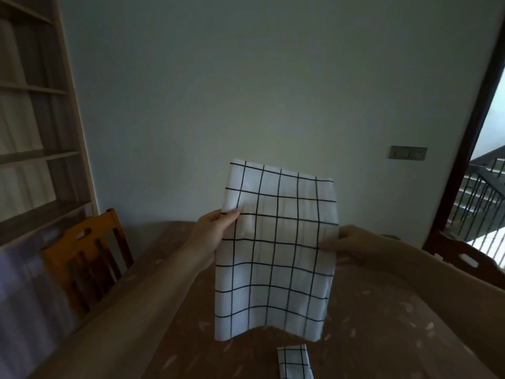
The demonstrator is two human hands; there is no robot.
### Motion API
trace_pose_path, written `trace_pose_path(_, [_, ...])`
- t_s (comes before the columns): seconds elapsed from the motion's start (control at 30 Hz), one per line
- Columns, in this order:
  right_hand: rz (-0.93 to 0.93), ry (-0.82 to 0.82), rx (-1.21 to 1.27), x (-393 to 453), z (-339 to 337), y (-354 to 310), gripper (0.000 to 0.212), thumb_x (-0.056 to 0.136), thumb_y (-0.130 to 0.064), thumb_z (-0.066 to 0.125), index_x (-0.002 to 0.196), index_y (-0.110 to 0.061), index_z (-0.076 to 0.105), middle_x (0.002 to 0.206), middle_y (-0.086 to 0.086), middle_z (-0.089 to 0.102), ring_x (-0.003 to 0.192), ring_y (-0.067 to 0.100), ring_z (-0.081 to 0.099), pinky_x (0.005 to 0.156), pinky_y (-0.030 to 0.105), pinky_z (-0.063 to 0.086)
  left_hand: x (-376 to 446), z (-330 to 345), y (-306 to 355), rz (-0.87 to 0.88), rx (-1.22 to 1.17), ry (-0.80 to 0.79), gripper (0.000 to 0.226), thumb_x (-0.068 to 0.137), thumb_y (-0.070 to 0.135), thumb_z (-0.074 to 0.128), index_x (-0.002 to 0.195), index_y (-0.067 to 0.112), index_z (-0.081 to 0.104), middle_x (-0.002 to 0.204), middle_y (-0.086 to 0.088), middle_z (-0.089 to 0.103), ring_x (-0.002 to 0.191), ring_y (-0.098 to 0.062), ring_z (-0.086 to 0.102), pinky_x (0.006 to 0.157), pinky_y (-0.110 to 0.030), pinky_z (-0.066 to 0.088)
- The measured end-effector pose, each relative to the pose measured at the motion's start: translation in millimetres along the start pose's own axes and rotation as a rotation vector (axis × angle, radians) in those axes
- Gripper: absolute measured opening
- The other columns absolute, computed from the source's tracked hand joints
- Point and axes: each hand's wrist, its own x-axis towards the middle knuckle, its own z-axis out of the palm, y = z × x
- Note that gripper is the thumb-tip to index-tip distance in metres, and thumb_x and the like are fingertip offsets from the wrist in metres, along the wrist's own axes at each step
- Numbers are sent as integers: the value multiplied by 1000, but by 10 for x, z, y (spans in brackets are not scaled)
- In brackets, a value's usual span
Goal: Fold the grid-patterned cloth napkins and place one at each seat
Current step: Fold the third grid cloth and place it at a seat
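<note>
Pale grey-green plaster fills most of the view: a bare wall (246, 91) rises straight ahead of you. Below it, a brown wooden table (382, 324) with pale scuffs spreads from the middle of the scene to the bottom edge. To your left stands a tall light-wood shelving unit (35, 132), and in front of it an orange-brown wooden chair (87, 255) is pushed up to the table's left side. On the far right, a dark door frame (475, 119) opens onto a stair railing (481, 198), and the top of a second, darker chair (464, 255) shows at the table's right side.

You hold a white cloth napkin (276, 250) with a black grid up in the air above the table, between you and the wall. It hangs upright, slightly rippled, with its lower edge just clear of the tabletop. Your left hand (216, 231) pinches the napkin's left edge near the upper part, thumb on the side facing you. Your right hand (344, 242) grips the right edge a little lower, fingers curled onto the cloth.

A second grid napkin (293, 362), already folded into a narrow strip, lies on the table at the bottom edge of the view, nearest you. A small grey switch plate (408, 153) sits on the wall to the right.
</note>
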Motion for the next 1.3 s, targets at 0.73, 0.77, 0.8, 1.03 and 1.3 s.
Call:
trace_pose_path(0.73, [92,354,343,109,-49,302,9,90,-1,57,89,-1,67,72,13,66,57,22,63,56,30,48,-64,111,-229,-219,48,-181,35,85,0,68,117,11,61,111,0,66,102,-16,61,91,-34,49])
trace_pose_path(0.77, [73,374,320,99,-68,333,9,89,-1,59,94,-1,68,73,12,68,58,21,64,55,29,49,-35,129,-260,-203,84,-152,43,82,4,72,122,11,59,118,0,65,108,-17,59,100,-40,45])
trace_pose_path(0.8, [54,407,299,77,-82,356,12,88,-2,62,99,-2,67,77,11,70,60,20,66,55,28,52,-29,158,-285,-181,113,-128,54,77,10,78,128,11,58,125,-2,64,113,-20,59,104,-44,42])
trace_pose_path(1.03, [34,628,319,-62,-325,481,35,82,-10,73,114,-18,62,80,11,65,68,23,60,59,27,51,-108,497,-219,45,397,0,66,83,12,74,140,32,48,136,-2,50,114,-14,52,90,-30,49])
trace_pose_path(1.3, [-60,451,-81,-426,-596,451,36,79,-4,74,109,-19,63,85,15,70,73,32,65,71,36,51,-337,844,-17,303,818,101,33,86,18,72,120,17,69,116,-3,70,99,-5,58,87,-18,40])
